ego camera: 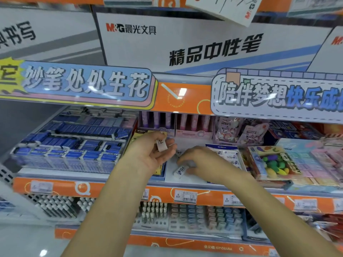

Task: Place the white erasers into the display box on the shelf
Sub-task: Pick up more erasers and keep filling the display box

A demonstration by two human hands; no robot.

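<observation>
1. The left hand (148, 154) is raised over the shelf (185, 179), palm turned toward the camera, its grip closed on a white eraser (161, 145) that stands nearly upright between thumb and fingers
2. The right hand (201, 164) reaches low over the white shelf surface, its fingertips touching a second white eraser (180, 171) that lies tilted on the shelf; whether that grip has closed on it cannot be told
3. A third eraser (178, 152) lies on the shelf between the two hands, partly hidden
4. The display box (221, 146), white with a blue rim, sits just right of the right hand and already carries rows of white erasers with the same printed sleeves
5. Blue-packaged stock (74, 145) fills a clear tray on the left, and a box of colourful shaped erasers (274, 162) sits to the right of the display box
</observation>
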